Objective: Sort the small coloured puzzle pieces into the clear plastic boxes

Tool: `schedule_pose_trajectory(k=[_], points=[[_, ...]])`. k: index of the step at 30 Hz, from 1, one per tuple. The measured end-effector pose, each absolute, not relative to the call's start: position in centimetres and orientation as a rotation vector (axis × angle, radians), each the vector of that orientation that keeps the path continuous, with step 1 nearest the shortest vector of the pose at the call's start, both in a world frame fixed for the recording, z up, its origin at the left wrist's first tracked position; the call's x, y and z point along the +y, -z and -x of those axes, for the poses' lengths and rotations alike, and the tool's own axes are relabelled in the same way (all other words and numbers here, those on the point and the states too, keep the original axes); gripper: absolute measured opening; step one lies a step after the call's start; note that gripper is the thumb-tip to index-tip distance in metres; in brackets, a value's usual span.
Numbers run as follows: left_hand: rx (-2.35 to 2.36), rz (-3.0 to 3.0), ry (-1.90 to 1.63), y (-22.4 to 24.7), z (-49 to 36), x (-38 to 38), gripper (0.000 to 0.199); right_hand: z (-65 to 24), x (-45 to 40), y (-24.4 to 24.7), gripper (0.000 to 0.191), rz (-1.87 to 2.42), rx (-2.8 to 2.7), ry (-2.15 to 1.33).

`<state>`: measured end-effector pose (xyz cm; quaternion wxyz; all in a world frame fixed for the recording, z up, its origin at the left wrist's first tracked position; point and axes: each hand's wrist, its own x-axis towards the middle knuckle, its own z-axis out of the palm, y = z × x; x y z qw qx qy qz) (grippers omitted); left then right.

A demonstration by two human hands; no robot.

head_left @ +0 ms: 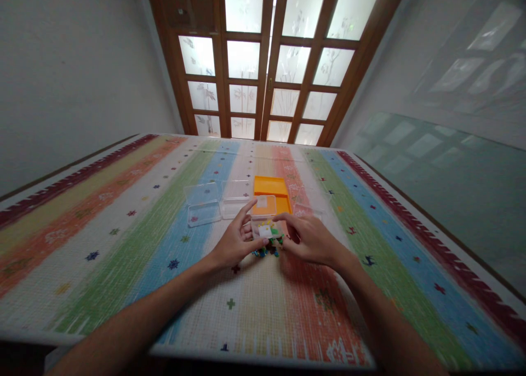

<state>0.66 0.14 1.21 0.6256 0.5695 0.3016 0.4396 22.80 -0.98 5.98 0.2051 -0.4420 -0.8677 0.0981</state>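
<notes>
My left hand (238,239) holds a small clear plastic box (255,231) with its lid up, thumb at the near edge and fingers behind. Inside the box lie small yellow and green pieces and a white piece (265,231). Close on the right is my right hand (306,238), its index finger and thumb bent toward the box; whether anything sits between them is too small to tell. A pile of small dark, blue and green pieces (269,250) lies on the cloth just below the box.
Open clear boxes (204,214) stand left of and behind my hands. An open orange box (270,185) lies behind the held box, and another clear box (308,210) is to the right. A striped cloth (164,299) covers the table.
</notes>
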Motion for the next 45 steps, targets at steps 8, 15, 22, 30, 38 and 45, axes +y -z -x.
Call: schedule_pose_trajectory(k=[8, 15, 22, 30, 38, 45], points=[[0.745, -1.363, -1.089, -1.0, 0.0, 1.4, 0.108, -22.9, -1.4, -5.6, 0.014, 1.096, -2.435, -0.517], [0.752, -1.391, -1.143, -0.9, 0.5, 2.0, 0.104, -21.0, -1.6, -4.4, 0.032, 1.066, -2.696, -0.445], [0.748, -1.389, -1.152, -0.9, 0.5, 2.0, 0.103, -21.1, -1.3, -3.9, 0.017, 1.136, -2.75, -0.355], [0.754, -1.4, -1.167, -0.8, 0.5, 2.1, 0.102, -20.7, -1.4, -3.2, 0.024, 1.027, -2.749, -0.397], [0.742, -1.449, -1.169, -0.6, 0.6, 2.2, 0.1, -20.8, -1.3, -3.0, 0.019, 1.057, -2.734, -0.353], [0.74, -1.462, -1.165, -0.4, 0.6, 2.3, 0.099, -20.2, -1.3, -2.8, 0.021, 1.034, -2.766, -0.368]])
